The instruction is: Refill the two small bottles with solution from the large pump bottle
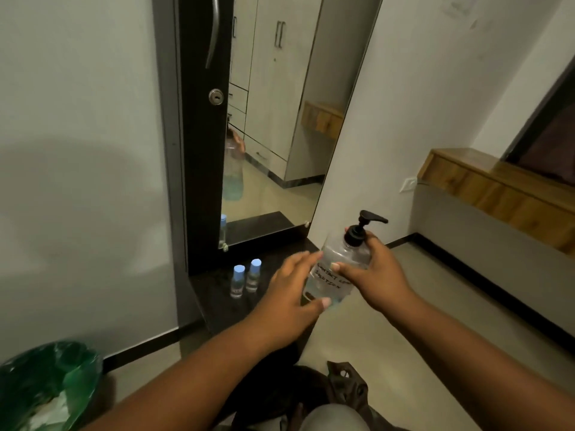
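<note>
The large clear pump bottle (337,265) has a black pump head and handwritten black lettering; it is tilted in the air above the dark ledge (217,303). My right hand (378,275) grips its shoulder just below the pump. My left hand (289,293) has fingers spread, with the thumb touching the bottle's lower end. Two small clear bottles with light blue caps, one (238,281) and the other (254,275), stand upright side by side on the ledge, left of my left hand.
A tall mirror (280,119) in a black frame rises behind the ledge, reflecting cupboards and the bottle. A bin with a green liner (46,387) sits at the lower left. A wooden shelf (497,188) runs along the right wall. Pale floor lies to the right.
</note>
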